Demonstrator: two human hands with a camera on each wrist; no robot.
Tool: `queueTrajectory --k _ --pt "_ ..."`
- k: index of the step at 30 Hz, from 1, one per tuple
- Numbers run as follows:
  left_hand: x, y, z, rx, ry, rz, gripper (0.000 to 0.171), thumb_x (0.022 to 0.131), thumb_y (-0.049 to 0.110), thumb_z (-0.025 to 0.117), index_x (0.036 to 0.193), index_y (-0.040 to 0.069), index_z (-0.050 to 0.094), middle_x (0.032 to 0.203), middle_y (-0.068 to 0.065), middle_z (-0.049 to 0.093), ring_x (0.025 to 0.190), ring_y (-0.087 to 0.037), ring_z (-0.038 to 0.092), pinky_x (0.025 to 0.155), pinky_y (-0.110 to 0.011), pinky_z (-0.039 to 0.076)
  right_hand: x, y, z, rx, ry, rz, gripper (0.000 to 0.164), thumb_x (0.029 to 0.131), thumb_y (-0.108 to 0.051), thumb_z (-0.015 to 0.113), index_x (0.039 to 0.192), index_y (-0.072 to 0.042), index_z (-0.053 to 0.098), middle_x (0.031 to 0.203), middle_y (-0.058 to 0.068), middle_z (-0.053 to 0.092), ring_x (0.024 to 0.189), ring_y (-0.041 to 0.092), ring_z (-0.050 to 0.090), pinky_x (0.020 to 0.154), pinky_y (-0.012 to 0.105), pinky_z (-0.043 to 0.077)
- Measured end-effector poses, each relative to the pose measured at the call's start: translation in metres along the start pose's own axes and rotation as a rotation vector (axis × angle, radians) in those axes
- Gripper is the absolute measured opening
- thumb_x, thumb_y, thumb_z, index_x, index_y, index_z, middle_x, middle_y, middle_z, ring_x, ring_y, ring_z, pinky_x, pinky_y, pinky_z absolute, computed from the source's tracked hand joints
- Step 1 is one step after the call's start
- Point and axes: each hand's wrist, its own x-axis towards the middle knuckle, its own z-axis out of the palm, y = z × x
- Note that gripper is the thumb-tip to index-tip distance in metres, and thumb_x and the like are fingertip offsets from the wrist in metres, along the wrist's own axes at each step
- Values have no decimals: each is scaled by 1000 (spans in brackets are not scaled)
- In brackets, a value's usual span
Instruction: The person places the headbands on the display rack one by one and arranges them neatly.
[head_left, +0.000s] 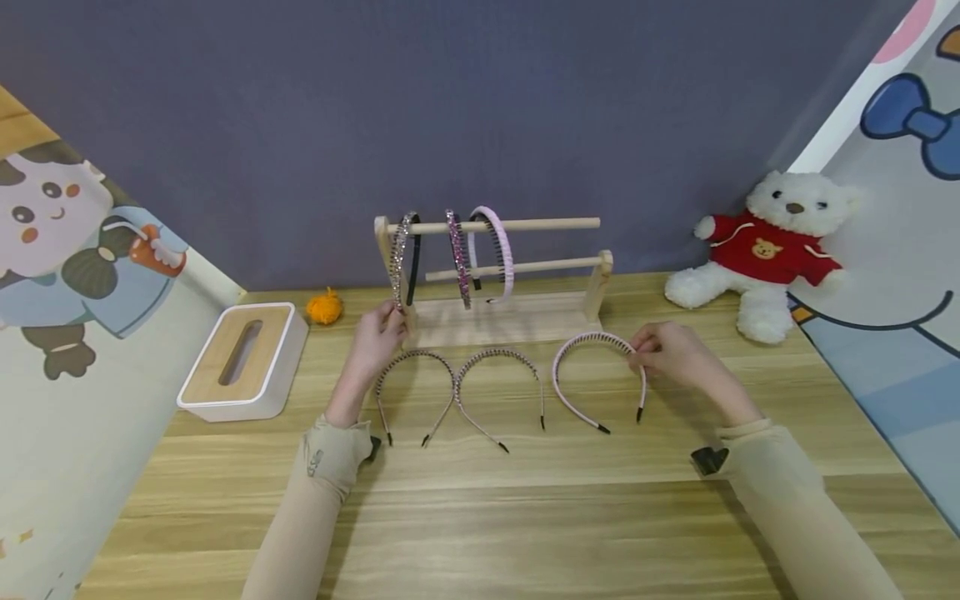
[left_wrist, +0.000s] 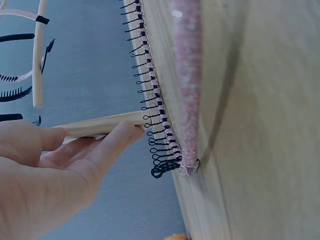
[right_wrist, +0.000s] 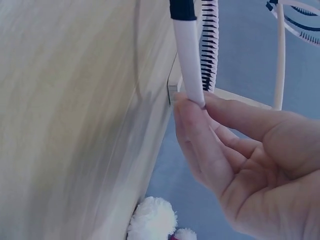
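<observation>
My right hand (head_left: 667, 354) pinches a pale pink headband (head_left: 561, 375) by its right arm, just above the black tip. The band lies on the table with its toothed arch toward the rack. My left hand (head_left: 375, 337) grips the left post (left_wrist: 107, 124) of the wooden headband rack (head_left: 506, 321), beside the lower end of a silver glittery headband (head_left: 397, 258) on the upper bar. A magenta glittery headband (head_left: 457, 258) and a pink headband (head_left: 501, 250) also hang there. Two pink glittery headbands, a left one (head_left: 416, 354) and a middle one (head_left: 498, 352), lie in front.
A white tissue box (head_left: 255, 400) with a wooden lid stands at the left, beside a small orange ball-shaped object (head_left: 324, 307). At the right sits a white teddy bear (head_left: 765, 250) in a red top. A dark wall (head_left: 300, 125) rises behind the rack.
</observation>
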Motion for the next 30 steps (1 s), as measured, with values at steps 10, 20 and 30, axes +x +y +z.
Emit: queueTrajectory --k 10,20,30 --pt "1 0 1 -1 6 -2 41 116 10 40 147 -12 54 131 -35 64 109 -41 64 94 -42 59 -4 -4 -4 83 -2 49 17 100 3 70 110 15 65 97 24 74 79 21 74 69 34 64" --pt "1 0 0 1 18 -15 40 115 11 42 147 -11 56 121 -33 67 90 -31 60 63 -18 46 -8 -7 -6 32 73 -21 17 99 3 71 110 15 68 95 23 75 76 22 72 62 29 60" --pt "0 -1 0 10 9 -7 41 115 10 41 148 -12 54 122 -34 66 90 -34 60 60 -18 45 -13 -10 -7 66 211 -82 21 99 0 73 111 16 68 99 27 75 80 18 70 63 20 55"
